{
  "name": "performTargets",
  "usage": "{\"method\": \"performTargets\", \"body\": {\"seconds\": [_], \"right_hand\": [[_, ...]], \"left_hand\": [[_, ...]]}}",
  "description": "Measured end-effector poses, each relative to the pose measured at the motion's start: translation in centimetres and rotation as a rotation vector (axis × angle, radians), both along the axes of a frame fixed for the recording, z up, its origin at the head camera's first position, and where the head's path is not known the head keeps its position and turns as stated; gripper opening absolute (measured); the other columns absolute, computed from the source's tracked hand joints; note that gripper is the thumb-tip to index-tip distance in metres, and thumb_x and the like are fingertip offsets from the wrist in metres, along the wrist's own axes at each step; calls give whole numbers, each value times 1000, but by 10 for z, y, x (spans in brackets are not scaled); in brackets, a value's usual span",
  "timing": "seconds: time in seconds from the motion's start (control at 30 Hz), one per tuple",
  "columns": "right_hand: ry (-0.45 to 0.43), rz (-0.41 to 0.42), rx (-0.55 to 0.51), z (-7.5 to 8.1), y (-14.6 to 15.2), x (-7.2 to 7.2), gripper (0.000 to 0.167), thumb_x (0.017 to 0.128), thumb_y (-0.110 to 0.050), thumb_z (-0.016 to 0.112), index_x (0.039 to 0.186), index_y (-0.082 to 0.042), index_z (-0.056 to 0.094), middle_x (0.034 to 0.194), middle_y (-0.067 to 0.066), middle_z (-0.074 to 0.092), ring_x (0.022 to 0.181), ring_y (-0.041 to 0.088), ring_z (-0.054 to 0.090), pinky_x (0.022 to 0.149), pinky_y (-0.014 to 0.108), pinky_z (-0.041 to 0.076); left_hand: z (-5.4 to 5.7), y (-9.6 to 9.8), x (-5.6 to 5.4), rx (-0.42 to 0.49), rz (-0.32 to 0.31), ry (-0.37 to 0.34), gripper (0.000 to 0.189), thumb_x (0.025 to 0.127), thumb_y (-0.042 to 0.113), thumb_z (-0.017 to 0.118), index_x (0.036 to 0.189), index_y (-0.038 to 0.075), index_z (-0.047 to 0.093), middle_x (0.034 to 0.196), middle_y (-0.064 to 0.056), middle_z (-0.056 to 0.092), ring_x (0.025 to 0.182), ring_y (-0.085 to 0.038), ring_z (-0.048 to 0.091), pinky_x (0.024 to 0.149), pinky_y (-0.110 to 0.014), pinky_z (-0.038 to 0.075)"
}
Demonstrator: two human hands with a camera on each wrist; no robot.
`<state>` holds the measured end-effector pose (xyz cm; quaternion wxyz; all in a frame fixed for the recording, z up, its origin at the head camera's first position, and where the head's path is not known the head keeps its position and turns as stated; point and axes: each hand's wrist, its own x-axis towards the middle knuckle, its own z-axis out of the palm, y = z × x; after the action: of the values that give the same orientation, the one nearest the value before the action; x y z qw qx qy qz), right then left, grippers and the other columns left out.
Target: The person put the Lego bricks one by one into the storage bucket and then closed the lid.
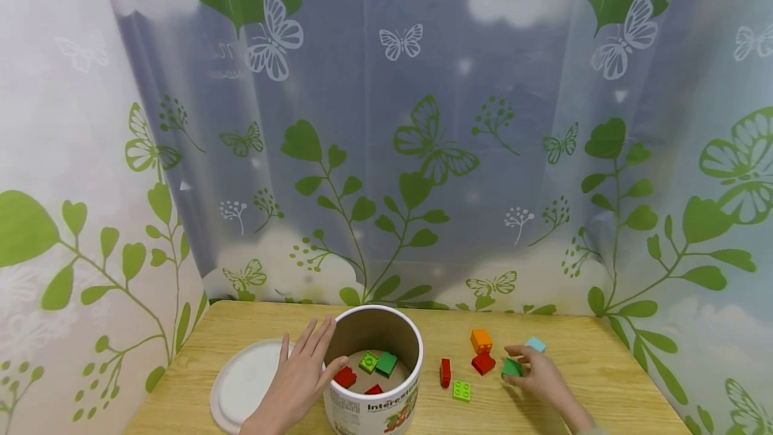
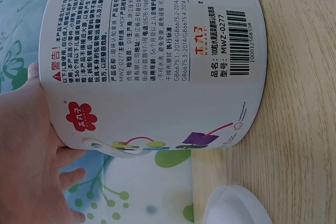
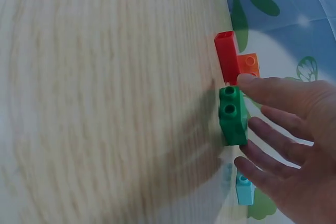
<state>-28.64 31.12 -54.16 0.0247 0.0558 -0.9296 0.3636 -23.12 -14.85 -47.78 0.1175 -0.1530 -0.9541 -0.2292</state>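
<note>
A white printed bucket stands on the table with several red and green toy bricks inside. My left hand rests against the bucket's left rim, its fingers straight and spread; in the left wrist view part of it is hidden behind the bucket. My right hand is over the right side of the table, beside a green brick. Its thumb and fingers are parted around that brick without a visible pinch. A light blue brick lies just beyond this hand, and a red brick is to its left.
An orange brick lies behind the red one. Nearer the bucket are another red brick and a lime green brick. A round white lid lies left of the bucket. Patterned curtain hangs behind the wooden table.
</note>
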Motion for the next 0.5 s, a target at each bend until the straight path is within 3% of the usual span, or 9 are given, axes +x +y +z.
{"method": "performTargets", "body": {"seconds": [0.3,0.5], "right_hand": [[-2,-18,110,-8,-1,-2,56,71,-4,90,121,5,68,115,19,69,98,32,67,84,47,57],[5,-38,114,-7,-3,-2,53,71,-2,90,119,4,69,109,13,70,93,25,67,78,41,58]], "left_hand": [[-2,0,-1,1,0,-12,71,103,52,50,159,11,35,163,-7,34,153,-32,24,116,-73,8],[-2,0,-1,2,3,-4,70,103,49,52,159,10,36,163,-8,35,153,-32,25,116,-73,8]]}}
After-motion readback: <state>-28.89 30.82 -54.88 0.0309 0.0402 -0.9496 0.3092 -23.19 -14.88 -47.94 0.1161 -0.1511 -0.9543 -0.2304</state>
